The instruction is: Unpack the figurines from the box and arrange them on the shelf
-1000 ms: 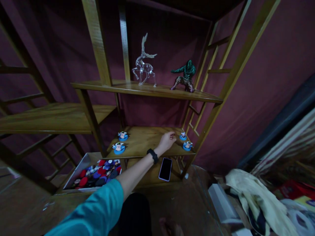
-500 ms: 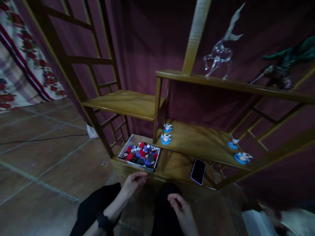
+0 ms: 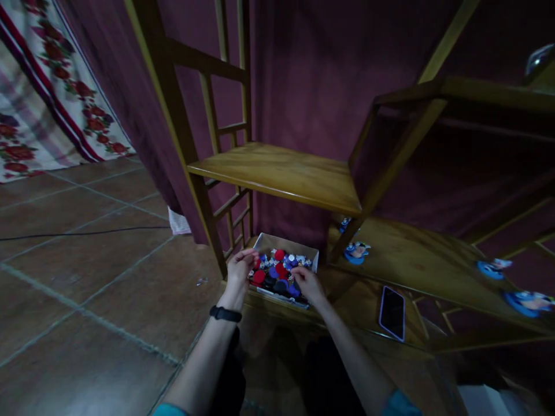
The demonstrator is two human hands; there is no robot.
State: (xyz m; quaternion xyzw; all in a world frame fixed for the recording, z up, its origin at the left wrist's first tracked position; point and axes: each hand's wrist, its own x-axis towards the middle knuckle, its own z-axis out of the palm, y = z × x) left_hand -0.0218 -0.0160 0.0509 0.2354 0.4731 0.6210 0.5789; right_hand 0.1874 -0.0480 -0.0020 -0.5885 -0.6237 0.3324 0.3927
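Note:
A shallow cardboard box [image 3: 313,260] full of small figurines [image 3: 280,270] with red, blue and dark round bases sits on the lowest shelf. My left hand [image 3: 241,267] is at the box's left side, fingers stretched out and slightly bent, with nothing seen in them. Over the right part of the box is my right hand [image 3: 306,282], its fingers bent down and apart close to the figurines. Whether its fingertips touch one is hard to make out. A black band [image 3: 225,314] is on my left wrist.
Figurines on blue bases [image 3: 356,253] stand on the shelf [image 3: 416,254] to the right. A phone [image 3: 392,312] lies on the lowest board. A wooden shelf [image 3: 281,173] overhangs the box. A dark cable [image 3: 87,233] runs across the tiled floor at left.
Both hands have moved forward from above my knees to the box of figurines. The view has turned left and closer, so the box and shelves appear further right.

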